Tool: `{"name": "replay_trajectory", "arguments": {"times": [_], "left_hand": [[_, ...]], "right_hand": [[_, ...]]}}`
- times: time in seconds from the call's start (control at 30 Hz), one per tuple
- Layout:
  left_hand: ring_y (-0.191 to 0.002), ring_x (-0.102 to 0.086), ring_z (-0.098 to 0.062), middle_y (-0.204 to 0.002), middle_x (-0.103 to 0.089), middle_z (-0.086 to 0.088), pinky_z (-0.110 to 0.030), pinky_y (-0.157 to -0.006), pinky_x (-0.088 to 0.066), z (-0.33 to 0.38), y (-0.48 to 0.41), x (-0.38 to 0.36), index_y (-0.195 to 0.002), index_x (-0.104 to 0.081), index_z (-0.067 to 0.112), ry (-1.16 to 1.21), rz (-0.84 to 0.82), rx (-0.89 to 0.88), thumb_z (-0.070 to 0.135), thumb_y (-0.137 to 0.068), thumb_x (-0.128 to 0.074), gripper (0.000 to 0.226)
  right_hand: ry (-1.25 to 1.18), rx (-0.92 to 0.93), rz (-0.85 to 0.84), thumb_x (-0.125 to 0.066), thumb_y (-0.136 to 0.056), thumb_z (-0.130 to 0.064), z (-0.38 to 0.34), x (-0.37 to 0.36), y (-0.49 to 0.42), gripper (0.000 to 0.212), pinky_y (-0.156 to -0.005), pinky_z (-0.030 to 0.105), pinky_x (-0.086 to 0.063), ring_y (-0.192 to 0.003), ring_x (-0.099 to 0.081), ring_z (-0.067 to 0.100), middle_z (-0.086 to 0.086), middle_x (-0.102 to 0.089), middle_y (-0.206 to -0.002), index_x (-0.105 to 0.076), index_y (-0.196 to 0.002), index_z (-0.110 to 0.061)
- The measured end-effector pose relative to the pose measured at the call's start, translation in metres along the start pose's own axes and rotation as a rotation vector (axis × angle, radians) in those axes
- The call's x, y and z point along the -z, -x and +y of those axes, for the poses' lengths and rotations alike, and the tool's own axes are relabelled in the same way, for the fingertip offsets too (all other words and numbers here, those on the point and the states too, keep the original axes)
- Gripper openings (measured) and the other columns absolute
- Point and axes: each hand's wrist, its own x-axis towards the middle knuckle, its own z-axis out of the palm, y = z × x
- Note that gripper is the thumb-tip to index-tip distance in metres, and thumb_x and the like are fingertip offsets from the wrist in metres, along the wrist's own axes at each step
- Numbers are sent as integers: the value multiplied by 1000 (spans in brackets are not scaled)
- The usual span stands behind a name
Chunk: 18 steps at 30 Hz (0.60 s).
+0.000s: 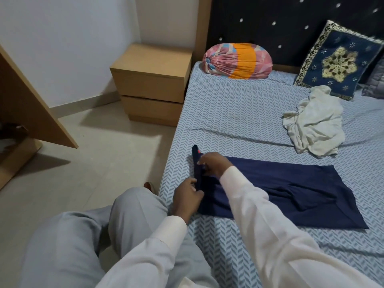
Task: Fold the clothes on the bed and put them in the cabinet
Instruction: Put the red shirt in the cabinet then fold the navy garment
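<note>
- Navy garment lies flat on the bed, near its front edge; left end lifted off the sheet.
- Left hand pinches that lifted end low down, fingers curled.
- Right hand grips the same end higher up.
- White garment crumpled, well apart, just beside the cushion.
- Bolster against the headboard; nightstand beside the bed.

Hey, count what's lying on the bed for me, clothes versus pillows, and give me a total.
Clothes: 2, the navy garment and the crumpled white garment.
Pillows: 3, the pink-and-orange bolster, the blue embroidered cushion and a grey cushion cut off at the frame edge.
Total: 5.
</note>
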Motion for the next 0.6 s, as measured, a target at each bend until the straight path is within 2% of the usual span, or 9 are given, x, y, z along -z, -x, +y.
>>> {"name": "replay_trajectory", "arguments": {"times": [0.03, 0.1, 0.23, 0.3, 0.4, 0.47, 0.53, 0.6], "left_hand": [[-93, -63, -22, -89, -65, -1, -27, -86, -49, 3, 2, -7, -122, -62, 17, -53, -16, -51, 12, -76, -67, 47], [-97, -62, -22, -98, -65, -4, -31, -89, -49, 10, 9, -18, -129, -59, 17, -163, -51, -145, 15, -78, -65, 51], [-109, -57, -26, -119, -57, -8, -35, -95, -46, 13, 12, -41, -137, -50, 14, -338, -157, -251, 19, -85, -61, 54], [-107, -56, -28, -116, -55, -10, -37, -92, -47, 15, 11, -49, -131, -51, 11, -389, -194, -281, 18, -87, -59, 45], [-97, -57, -29, -104, -55, -10, -39, -84, -49, 13, 10, -54, -110, -55, 11, -447, -225, -304, 17, -86, -56, 25], [-94, -58, -29, -101, -55, -10, -41, -82, -49, 10, 7, -56, -104, -53, 11, -449, -249, -303, 18, -85, -56, 20], [-97, -58, -28, -101, -57, -10, -40, -84, -49, 6, 5, -59, -115, -55, 11, -402, -274, -296, 26, -87, -60, 32], [-101, -57, -27, -106, -60, -10, -38, -86, -48, 3, 4, -60, -132, -51, 12, -353, -247, -289, 35, -90, -58, 48]], "right_hand": [[-150, -54, -32, -58, -86, -3, 10, 12, 1, 15, -58, 28, -46, -58, -49, 16, 5, -49, -71, -54, -78, -16], [-270, -102, -55, -58, -87, -4, 28, 31, 5, 16, -56, 25, -46, -56, -47, 12, 1, -49, -68, -54, -80, -18], [-282, -71, 6, -58, -89, -1, 47, 51, 11, 20, -60, 27, -48, -65, -55, 14, 1, -57, -73, -54, -80, -18], [-221, -32, 52, -58, -88, 0, 51, 55, 12, 20, -62, 30, -49, -67, -55, 17, 4, -57, -74, -52, -78, -16], [-53, 22, 167, -60, -84, -2, 57, 58, 6, 16, -67, 37, -52, -73, -56, 23, 13, -57, -80, -51, -76, -13], [9, 37, 205, -62, -82, -4, 61, 59, 1, 16, -70, 39, -56, -74, -58, 24, 14, -59, -83, -51, -75, -13], [103, 50, 221, -65, -81, -7, 62, 59, 1, 11, -74, 42, -59, -80, -63, 24, 12, -63, -91, -55, -83, -11], [312, 97, 289, -67, -81, -12, 61, 58, 4, 29, -77, 40, -56, -93, -62, 27, 9, -60, -104, -55, -108, -12]]}}
